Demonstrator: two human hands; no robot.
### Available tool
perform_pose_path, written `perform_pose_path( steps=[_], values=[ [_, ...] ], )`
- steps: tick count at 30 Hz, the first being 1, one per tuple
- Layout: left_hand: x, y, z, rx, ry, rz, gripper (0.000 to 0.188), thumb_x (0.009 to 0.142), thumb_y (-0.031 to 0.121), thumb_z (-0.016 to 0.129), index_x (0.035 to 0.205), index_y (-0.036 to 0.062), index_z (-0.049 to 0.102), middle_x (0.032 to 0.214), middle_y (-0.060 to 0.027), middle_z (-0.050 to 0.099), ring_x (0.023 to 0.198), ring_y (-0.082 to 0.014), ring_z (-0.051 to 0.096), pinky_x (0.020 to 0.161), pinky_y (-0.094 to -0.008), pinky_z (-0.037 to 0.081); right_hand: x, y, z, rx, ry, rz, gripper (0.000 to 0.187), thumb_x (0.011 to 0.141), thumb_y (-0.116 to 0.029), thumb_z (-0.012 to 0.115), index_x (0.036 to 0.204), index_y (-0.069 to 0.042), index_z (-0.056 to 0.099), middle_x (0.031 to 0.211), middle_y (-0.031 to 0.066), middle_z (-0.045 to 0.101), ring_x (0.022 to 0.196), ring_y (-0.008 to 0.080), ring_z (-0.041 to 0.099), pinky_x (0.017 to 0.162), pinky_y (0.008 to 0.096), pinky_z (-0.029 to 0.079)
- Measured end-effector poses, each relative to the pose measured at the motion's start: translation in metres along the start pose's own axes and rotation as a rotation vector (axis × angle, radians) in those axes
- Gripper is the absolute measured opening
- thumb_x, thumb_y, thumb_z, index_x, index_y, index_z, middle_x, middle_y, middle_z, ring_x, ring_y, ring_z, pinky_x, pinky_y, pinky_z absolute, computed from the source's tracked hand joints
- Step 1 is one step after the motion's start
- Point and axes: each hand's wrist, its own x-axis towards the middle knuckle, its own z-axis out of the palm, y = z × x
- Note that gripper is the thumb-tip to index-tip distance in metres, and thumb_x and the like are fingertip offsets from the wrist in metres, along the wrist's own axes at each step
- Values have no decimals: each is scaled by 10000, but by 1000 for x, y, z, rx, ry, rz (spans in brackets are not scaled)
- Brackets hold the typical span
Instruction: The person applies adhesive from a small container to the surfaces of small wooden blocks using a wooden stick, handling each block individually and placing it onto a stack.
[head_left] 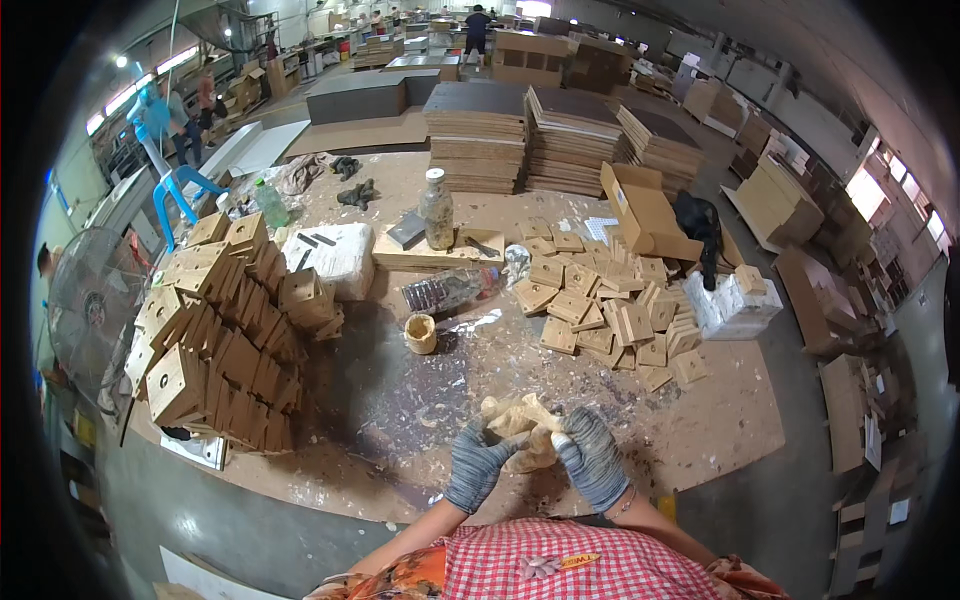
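In grey knitted gloves, my left hand [475, 466] and my right hand [593, 458] meet over the near edge of the worktable. Between them is a crumpled, cream-tan, soft-looking bundle [531, 458], like a rag or a bag; its exact kind does not show. Both hands have their fingers closed on it, the left at its left side and the right at its right end. Beyond my hands stands a small tan cup [421, 334] with a smeared rim. A clear plastic bottle [445, 290] lies on its side behind the cup.
Stacked drilled wooden blocks [215, 330] rise at the left; loose ones [590, 310] lie in a heap at the right. A lidded glass jar [436, 210] stands on a board [400, 258]. Farther back are an open carton [645, 215] and panel stacks [475, 140]. A fan [95, 310] stands left.
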Motion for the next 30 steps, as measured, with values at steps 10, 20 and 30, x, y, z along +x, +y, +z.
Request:
perform_pose_path(
  steps=[10,20,30],
  values=[
    [-3,-2,6,122,27,-4,487,783,32,724,1224,-39,530,986,-109,673,833,-138,637,753,-276,532,-2,-5,-7,-57,22,-93,205,889,-210,542,954,-18,574,913,196,572,877,382,546,824,451,441],
    [-6,16,8,32,40,-36,530,758,64,753,1232,-40,540,996,-120,673,850,-126,629,738,-267,531,3,-1,-8,-1,25,-2,178,867,-193,559,906,-21,584,882,180,575,829,358,561,777,437,457],
    [-2,4,-3,-70,62,16,474,801,-28,669,1252,-13,526,1088,-114,645,948,-168,636,834,-288,540,6,-5,1,-9,11,-122,168,874,-179,537,905,-20,580,870,183,567,836,356,553,780,445,449]
  ],
)
